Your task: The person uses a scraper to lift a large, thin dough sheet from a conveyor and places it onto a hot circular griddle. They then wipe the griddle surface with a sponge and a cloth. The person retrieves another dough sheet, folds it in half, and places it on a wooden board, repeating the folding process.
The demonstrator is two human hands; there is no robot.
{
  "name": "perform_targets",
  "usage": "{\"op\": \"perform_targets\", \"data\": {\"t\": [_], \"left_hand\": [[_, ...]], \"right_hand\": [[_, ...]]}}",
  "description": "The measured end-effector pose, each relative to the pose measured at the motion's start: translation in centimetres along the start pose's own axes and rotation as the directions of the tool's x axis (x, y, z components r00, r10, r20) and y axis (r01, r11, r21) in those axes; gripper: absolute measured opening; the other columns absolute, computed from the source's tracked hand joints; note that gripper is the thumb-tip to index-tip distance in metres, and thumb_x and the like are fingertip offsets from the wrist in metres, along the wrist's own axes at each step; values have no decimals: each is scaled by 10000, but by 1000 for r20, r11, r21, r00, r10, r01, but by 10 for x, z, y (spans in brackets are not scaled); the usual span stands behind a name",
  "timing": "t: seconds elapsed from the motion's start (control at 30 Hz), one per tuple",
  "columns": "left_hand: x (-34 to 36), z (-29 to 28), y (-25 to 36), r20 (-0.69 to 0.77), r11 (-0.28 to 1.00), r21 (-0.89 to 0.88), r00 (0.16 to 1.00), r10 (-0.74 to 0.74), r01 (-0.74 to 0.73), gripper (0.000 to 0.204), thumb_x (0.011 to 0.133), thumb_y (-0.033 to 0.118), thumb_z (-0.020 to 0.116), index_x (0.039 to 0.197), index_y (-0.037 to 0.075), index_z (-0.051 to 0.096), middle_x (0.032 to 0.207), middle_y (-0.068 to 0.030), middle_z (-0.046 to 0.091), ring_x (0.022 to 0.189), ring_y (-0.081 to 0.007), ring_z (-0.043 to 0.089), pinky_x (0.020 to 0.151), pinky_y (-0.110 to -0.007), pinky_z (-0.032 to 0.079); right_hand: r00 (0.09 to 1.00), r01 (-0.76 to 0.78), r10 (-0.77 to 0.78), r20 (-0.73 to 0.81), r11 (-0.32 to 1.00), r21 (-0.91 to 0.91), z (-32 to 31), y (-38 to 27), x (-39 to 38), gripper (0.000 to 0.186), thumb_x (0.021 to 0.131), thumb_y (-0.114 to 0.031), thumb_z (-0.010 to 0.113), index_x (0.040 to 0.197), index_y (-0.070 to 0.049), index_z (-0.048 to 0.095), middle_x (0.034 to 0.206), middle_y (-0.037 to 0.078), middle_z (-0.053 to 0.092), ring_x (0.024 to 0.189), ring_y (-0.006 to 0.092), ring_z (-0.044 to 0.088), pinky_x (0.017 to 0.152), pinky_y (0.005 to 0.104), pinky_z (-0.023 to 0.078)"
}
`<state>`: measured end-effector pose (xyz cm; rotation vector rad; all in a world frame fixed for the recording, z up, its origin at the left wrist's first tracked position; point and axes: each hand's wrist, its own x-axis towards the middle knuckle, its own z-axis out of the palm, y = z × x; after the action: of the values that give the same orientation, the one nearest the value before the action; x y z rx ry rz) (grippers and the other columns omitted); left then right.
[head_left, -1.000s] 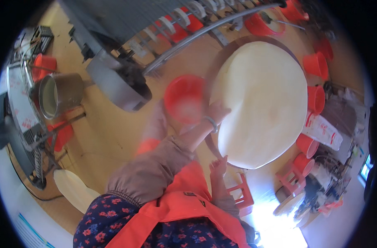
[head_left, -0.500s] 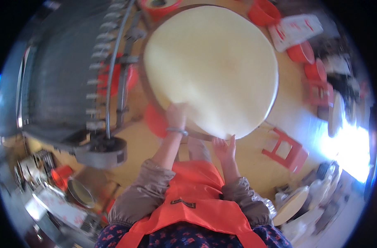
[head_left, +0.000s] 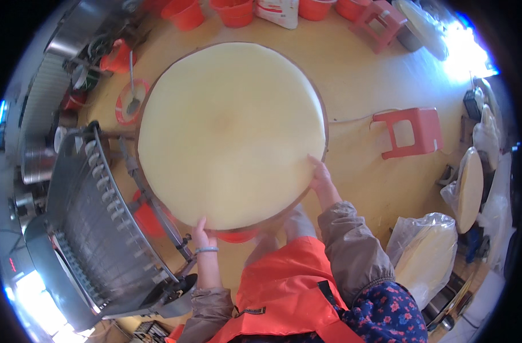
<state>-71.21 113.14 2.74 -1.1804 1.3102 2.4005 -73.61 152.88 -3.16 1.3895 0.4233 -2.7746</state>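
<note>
A large, round, flat pale-yellow sheet (head_left: 232, 131), like a thin pancake, lies on a slightly wider round brown board (head_left: 327, 128). Only the board's rim shows around it. My left hand (head_left: 202, 235), with a bangle at the wrist, grips the near left edge, its thumb up over the rim. On the near right edge my right hand (head_left: 321, 177) grips the rim, thumb on top. The fingers of both hands are mostly hidden under the board.
Left of the board stands a grey metal machine (head_left: 104, 228) with a row of pale clips. A red stool (head_left: 424, 131) stands at right, another (head_left: 378, 26) farther back. Red basins (head_left: 232, 11) line the far side. Bagged yellow rounds (head_left: 424, 257) sit at near right.
My view has turned, and the machine now shows lower at left. My left hand has gone from over the sheet to its near left edge; my right hand now holds farther up the right side.
</note>
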Motion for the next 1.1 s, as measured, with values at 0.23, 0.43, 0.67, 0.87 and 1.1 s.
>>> {"op": "perform_targets", "data": {"t": [0.23, 0.43, 0.67, 0.87, 1.1], "left_hand": [[11, -3, -16, -89, 993, 28, 989, -115, 118, 359, 834, 63, 546, 1190, 30, 512, 1174, -107, 579, 1071, -265, 565, 918, -436, 472], [27, -16, -28, -180, 976, -62, 959, -218, 210, 279, 833, 101, 583, 1103, 35, 564, 1095, -88, 623, 1025, -234, 592, 882, -406, 496], [27, -23, -44, -220, 970, -22, 945, -243, 244, 245, 845, 132, 595, 1066, 28, 579, 1062, -93, 634, 1007, -239, 597, 849, -394, 509], [32, -25, -53, -286, 965, -8, 924, -254, 262, 223, 852, 133, 585, 1044, 20, 584, 1046, -113, 638, 994, -252, 600, 842, -378, 513], [48, -47, -65, -268, 944, -113, 905, -329, 310, 186, 846, 67, 587, 1030, 41, 594, 1024, -118, 642, 959, -256, 609, 832, -411, 512]], "right_hand": [[994, 82, -74, 82, 992, -91, -2, -19, 6, 361, 828, -120, 617, 1135, 39, 511, 1052, 138, 608, 925, 258, 614, 811, 399, 513], [972, 233, -230, 54, 895, -381, 40, -37, -40, 255, 805, -69, 618, 1039, 27, 584, 921, 93, 650, 764, 172, 635, 678, 294, 519], [962, 216, -269, -47, 856, -470, 27, -43, -31, 234, 782, -46, 621, 999, 40, 600, 888, 96, 658, 712, 157, 635, 638, 289, 521], [956, 118, -245, -161, 825, -553, 18, -54, -6, 243, 760, -38, 630, 986, 45, 599, 863, 95, 661, 702, 152, 636, 620, 285, 520], [920, 282, -386, -64, 769, -574, 26, -44, -11, 238, 750, -23, 598, 981, 32, 613, 810, 67, 665, 645, 120, 625, 584, 265, 512]]}}
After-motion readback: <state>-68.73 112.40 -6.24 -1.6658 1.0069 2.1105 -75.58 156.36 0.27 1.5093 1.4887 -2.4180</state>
